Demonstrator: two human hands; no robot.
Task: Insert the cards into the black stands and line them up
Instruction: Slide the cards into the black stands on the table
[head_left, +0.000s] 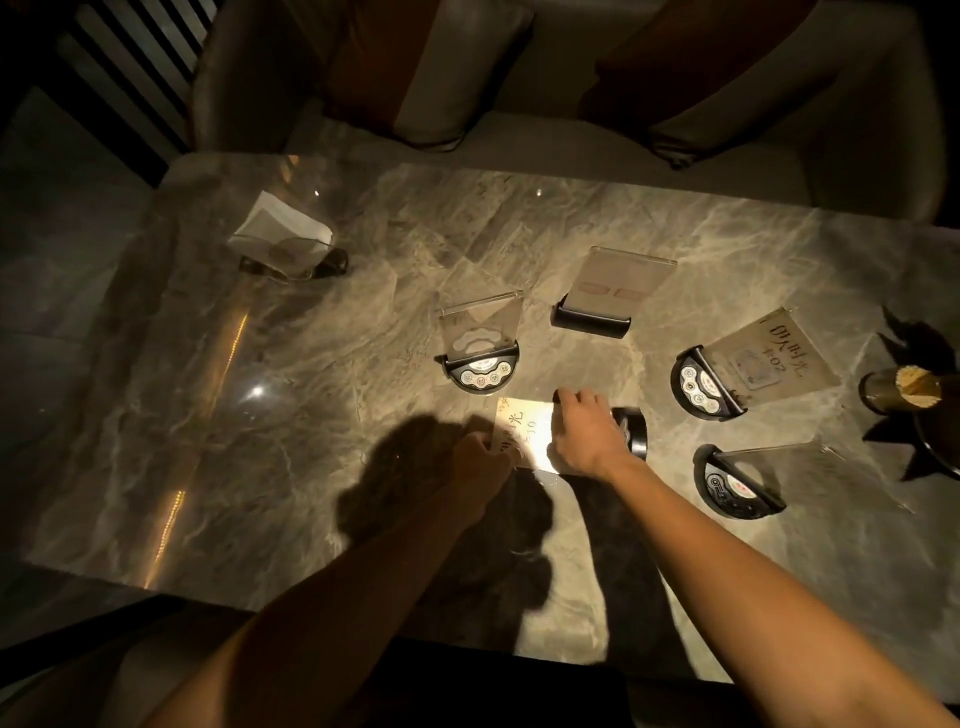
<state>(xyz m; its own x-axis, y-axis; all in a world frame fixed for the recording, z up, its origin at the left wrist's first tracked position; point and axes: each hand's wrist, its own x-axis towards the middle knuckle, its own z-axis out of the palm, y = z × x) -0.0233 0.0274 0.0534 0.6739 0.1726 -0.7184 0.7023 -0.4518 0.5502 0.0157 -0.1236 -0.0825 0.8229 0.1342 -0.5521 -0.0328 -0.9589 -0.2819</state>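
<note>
- Two hands hold one card (524, 434) on our table (260, 415).
- Our left hand (480, 457) pinches its edge.
- Our right hand (584, 431) presses card and black stand (631, 431) together.

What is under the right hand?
The right hand presses on a lit card and covers part of a black stand. Whether the card sits in the stand's slot is hidden.

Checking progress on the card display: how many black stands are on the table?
6: far left stand; centre stand; far-centre stand; right stand; near-right stand; one partly hidden by the right hand.
</note>
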